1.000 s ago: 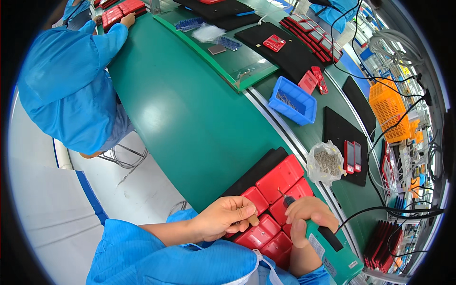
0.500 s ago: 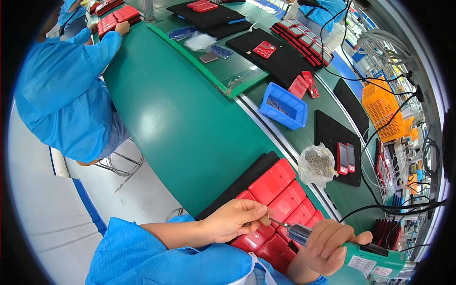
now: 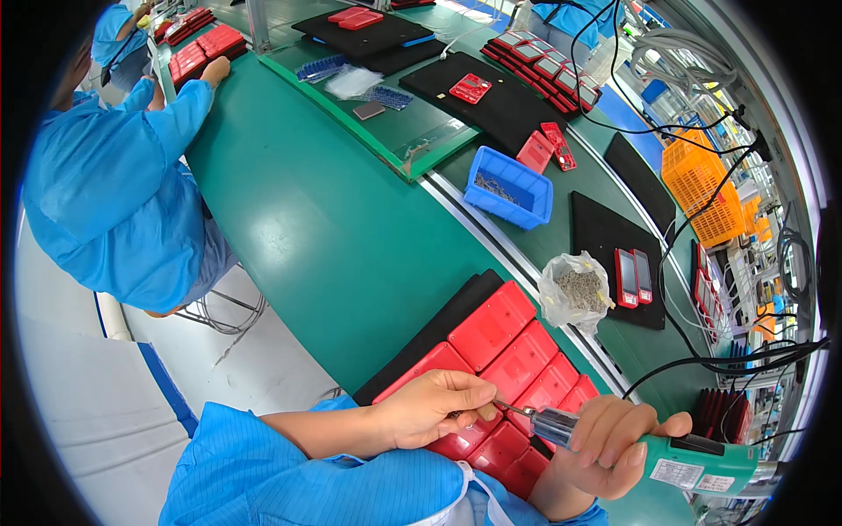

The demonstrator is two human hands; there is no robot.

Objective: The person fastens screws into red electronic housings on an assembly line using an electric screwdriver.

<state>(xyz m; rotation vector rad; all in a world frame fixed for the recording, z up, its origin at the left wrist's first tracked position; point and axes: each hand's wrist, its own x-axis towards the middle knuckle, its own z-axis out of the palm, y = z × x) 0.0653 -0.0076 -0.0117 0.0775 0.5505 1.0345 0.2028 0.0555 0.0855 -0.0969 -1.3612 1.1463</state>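
Observation:
My right hand [image 3: 605, 447] is wrapped round a green electric screwdriver [image 3: 710, 465] with a grey metal nose, its thin bit directed left. At the bit's tip, the thumb and fingers of my left hand [image 3: 443, 408] are pinched together; what they hold is too small and hidden to name. Below both hands lie several red plastic housings [image 3: 493, 326] in rows on a black mat [image 3: 421, 342]. Parts of the nearer housings are covered by my hands and the screwdriver.
A clear bag of small screws [image 3: 579, 291] and a blue bin [image 3: 509, 188] of small metal parts stand beyond the housings. Red handheld devices [image 3: 627, 279] lie on another black mat. Black cables [image 3: 728, 359] run along the right. A co-worker in blue [image 3: 123, 202] sits at far left.
The view has shifted slightly, so the bench things sit a little farther left and higher. My hands keep nearly the same pose, the bit still at my left fingertips.

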